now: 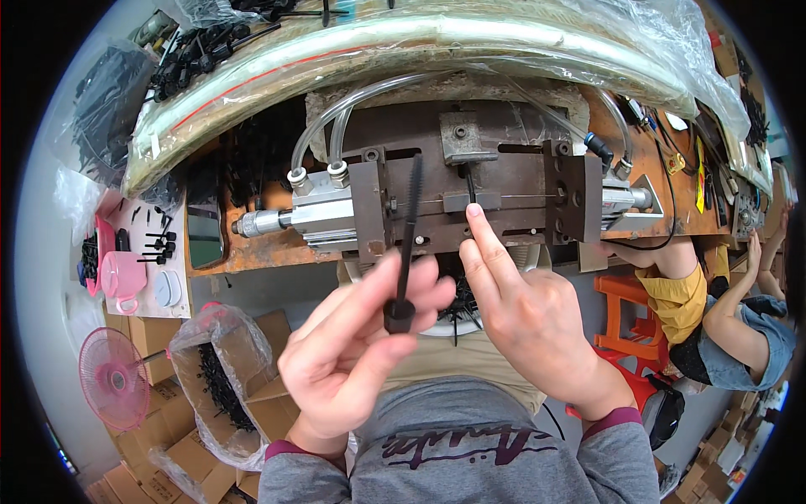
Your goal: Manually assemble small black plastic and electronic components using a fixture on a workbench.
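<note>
My left hand [348, 349] pinches a black mascara wand [408, 239] by its cap end, with the brush tip pointing up and away. The wand is held in front of a brown metal press fixture [420, 181]. My right hand [537, 323] has its index and middle fingers stretched out, and no thing shows in it. Its index fingertip touches the near end of a thin black rod [471, 183] lying in the middle of the fixture. That rod runs from a grey metal block [467, 139] across a small grey bar [485, 202].
Air cylinders [323, 214] with clear hoses flank the fixture. Behind it curves a plastic-wrapped tube [386, 42]. Black wands fill a lined carton [222, 378] at left, near a pink fan [114, 378]. Another person [739, 328] sits at right by an orange stool [625, 315].
</note>
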The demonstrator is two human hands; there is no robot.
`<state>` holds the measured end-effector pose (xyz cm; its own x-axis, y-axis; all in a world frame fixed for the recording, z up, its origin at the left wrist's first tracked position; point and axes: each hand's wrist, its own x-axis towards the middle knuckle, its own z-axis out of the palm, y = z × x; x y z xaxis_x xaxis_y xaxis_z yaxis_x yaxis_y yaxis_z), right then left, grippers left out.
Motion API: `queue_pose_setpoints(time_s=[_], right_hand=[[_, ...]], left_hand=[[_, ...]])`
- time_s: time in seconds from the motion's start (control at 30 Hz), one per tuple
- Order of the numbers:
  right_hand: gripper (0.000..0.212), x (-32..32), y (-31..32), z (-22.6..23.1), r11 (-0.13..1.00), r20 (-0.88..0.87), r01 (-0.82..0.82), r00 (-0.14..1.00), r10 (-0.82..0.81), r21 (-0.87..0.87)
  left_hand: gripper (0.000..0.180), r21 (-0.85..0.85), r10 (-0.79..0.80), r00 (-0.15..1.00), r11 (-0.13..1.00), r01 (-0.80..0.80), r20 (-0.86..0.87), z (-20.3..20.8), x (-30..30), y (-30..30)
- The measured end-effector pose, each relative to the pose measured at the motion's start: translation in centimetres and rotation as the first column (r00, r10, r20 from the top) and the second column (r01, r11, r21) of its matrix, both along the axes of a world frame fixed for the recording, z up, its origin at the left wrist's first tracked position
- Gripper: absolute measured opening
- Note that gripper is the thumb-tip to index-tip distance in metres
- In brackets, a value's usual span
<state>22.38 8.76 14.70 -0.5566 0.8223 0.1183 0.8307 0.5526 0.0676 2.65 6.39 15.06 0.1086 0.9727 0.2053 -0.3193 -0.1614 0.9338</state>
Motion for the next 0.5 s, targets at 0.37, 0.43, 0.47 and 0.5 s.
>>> queue_pose_setpoints(time_s=[0.37, 0.43, 0.47, 0.5], right_hand=[[0.048, 1.0, 0.4, 0.6, 0.997, -0.263, -0.024, 0.965, 0.006, -0.069], [0.049, 2.0, 0.5, 0.3, 1.000, -0.473, -0.025, 0.881, 0.021, -0.002], [0.050, 2.6, 0.5, -0.2, 0.997, -0.584, -0.007, 0.811, 0.047, 0.071], [0.049, 3.0, 0.1, 0.1, 0.995, -0.656, 0.069, 0.755, -0.006, 0.071]], left_hand=[[0.037, 0.364, 0.305, 0.784, 0.925, -0.108, -0.542, 0.0, 0.6, 1.6], [0.038, 0.472, 0.362, 0.702, 0.881, -0.043, -0.613, -0.4, 1.0, 2.1], [0.044, 0.493, 0.370, 0.667, 0.870, -0.005, -0.646, -0.9, 1.2, 2.3], [0.042, 0.505, 0.377, 0.633, 0.863, 0.026, -0.677, -1.4, 1.5, 2.4]])
